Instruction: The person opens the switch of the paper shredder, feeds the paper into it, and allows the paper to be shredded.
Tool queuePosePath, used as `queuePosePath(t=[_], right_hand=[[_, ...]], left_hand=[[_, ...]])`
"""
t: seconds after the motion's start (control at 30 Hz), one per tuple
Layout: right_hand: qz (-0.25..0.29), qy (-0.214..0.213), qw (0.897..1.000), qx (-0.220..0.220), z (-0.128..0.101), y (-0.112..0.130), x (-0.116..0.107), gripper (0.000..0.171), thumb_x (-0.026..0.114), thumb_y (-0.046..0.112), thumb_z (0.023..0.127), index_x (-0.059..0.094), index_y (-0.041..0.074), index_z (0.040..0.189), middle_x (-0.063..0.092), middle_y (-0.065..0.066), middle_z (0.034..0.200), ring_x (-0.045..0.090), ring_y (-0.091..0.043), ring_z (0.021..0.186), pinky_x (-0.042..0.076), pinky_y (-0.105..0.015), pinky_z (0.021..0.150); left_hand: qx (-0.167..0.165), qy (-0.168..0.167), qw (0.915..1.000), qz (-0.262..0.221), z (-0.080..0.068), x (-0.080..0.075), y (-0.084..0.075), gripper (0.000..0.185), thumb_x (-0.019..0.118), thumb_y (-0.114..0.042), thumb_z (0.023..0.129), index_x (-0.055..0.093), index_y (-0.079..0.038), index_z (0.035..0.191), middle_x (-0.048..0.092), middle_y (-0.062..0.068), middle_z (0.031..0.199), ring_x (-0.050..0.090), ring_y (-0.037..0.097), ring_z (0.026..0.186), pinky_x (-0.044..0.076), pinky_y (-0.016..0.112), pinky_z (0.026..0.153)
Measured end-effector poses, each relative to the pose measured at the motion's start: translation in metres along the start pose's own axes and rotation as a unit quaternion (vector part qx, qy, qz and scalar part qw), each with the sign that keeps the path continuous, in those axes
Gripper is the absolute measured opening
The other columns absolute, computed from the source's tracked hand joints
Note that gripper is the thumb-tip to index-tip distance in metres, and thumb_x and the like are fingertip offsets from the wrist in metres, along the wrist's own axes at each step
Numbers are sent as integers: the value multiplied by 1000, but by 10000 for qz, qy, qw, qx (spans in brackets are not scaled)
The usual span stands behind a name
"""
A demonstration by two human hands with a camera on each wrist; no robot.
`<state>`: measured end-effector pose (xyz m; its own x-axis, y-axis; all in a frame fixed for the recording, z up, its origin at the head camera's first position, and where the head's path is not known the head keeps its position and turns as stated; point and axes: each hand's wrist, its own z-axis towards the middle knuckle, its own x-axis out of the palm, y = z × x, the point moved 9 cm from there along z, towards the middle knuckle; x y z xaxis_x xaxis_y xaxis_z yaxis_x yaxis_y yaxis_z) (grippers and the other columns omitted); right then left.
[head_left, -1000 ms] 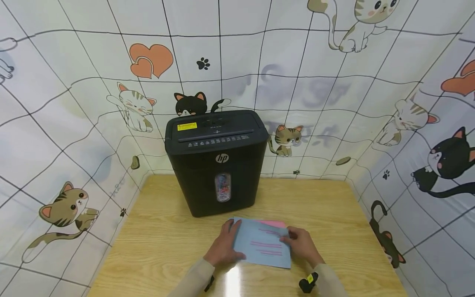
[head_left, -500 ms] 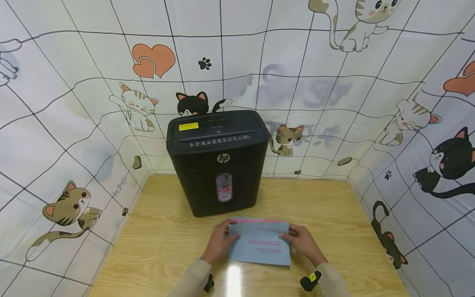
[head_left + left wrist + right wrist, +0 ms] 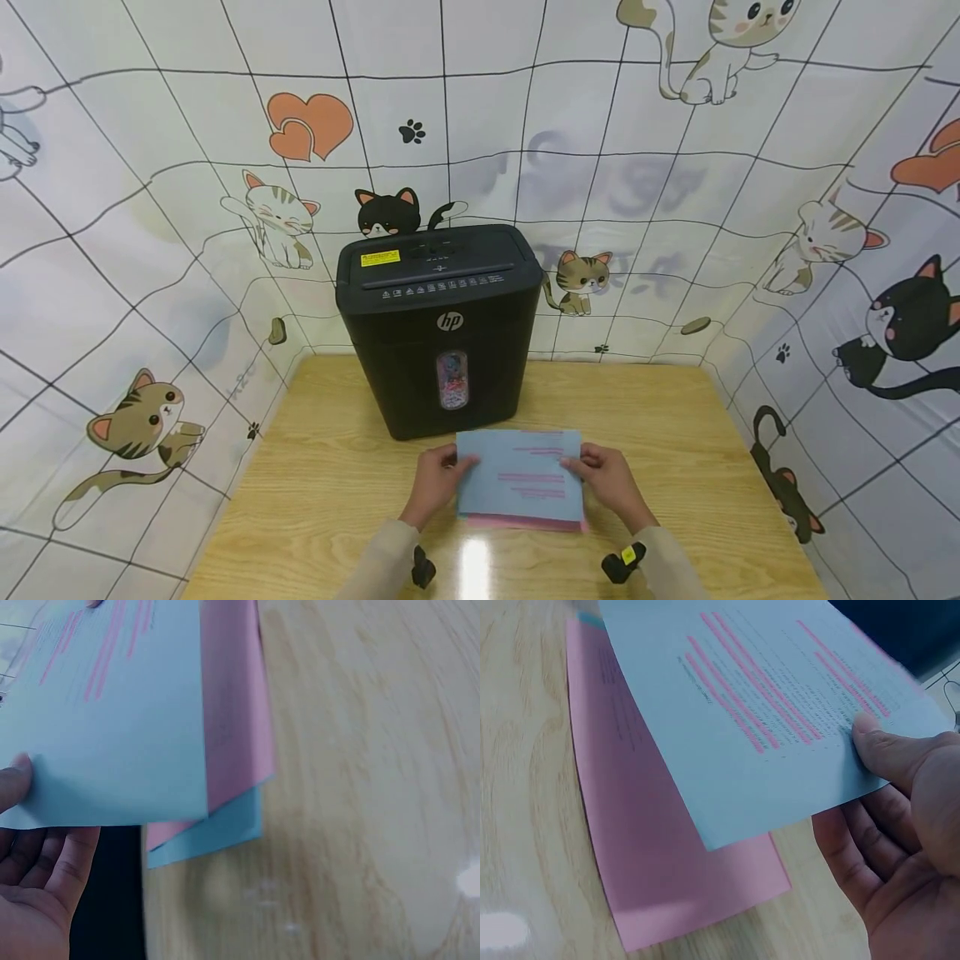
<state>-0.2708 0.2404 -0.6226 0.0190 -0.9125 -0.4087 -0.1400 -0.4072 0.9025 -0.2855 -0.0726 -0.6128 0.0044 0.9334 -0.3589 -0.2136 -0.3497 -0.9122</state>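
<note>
A light blue sheet of paper [image 3: 480, 492] with printed lines and pink highlighter strokes is held up in front of me. My left hand [image 3: 433, 485] pinches its left edge, thumb on top and fingers underneath. At the opposite edge my right hand [image 3: 613, 485] grips it the same way. Below it lies a pink sheet [image 3: 667, 870] on the table, its near strip showing past the blue paper. Another blue sheet [image 3: 236, 825] peeks out from under the pink one in the left wrist view.
Behind the papers stands a black HP paper shredder [image 3: 397, 358], its feed slot [image 3: 442, 275] on top and shreds behind its front window [image 3: 452, 379]. A cat-print curtain [image 3: 645, 108] encloses the wooden table [image 3: 315, 483] at the back and sides.
The top blue sheet has shifted forward and slightly left in both hands. The pink strip at its far edge is now covered, and pink shows along its near edge.
</note>
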Motion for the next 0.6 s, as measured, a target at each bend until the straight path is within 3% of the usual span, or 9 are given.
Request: queuePosePath(t=[0.07, 0.17, 0.3, 0.47, 0.6], right_hand=[[17, -61, 10000, -30, 0, 4, -1, 22, 80, 30, 89, 74, 8, 90, 74, -2, 76, 53, -7, 67, 40, -21, 61], [39, -127, 9999, -56, 0, 10, -2, 23, 80, 30, 90, 75, 8, 91, 74, -3, 77, 55, -7, 68, 44, -22, 62], [48, -124, 9998, -147, 2, 18, -3, 22, 77, 29, 92, 75, 7, 93, 77, -5, 83, 62, -10, 72, 56, -29, 69], [38, -134, 9997, -197, 2, 28, -5, 19, 76, 27, 94, 75, 9, 92, 77, -5, 83, 67, -13, 72, 58, -31, 70], [33, -154, 9993, -327, 3, 43, -8, 23, 76, 31, 94, 74, 9, 90, 76, -3, 81, 67, -13, 74, 56, -27, 70]], left_hand=[[-128, -7, 9999, -30, 0, -2, -2, 34, 82, -26, 88, 61, -8, 68, 59, -3, 67, 46, 2, 62, 41, 19, 56], [-305, -3, 9995, -114, 2, -5, -5, 16, 80, -27, 90, 76, -12, 86, 72, 1, 78, 56, 1, 68, 47, 19, 60], [-413, 24, 9988, -273, 4, -9, -11, 18, 78, -28, 92, 81, -12, 99, 79, 7, 91, 65, 5, 76, 53, 20, 65], [-201, 5, 9996, -210, 8, -17, -23, 17, 79, -26, 91, 76, -12, 81, 75, 3, 81, 58, 5, 72, 48, 20, 64], [-48, -54, 9998, -198, 12, -26, -35, 31, 79, -24, 91, 65, -8, 68, 59, -2, 66, 47, 5, 65, 39, 20, 59]])
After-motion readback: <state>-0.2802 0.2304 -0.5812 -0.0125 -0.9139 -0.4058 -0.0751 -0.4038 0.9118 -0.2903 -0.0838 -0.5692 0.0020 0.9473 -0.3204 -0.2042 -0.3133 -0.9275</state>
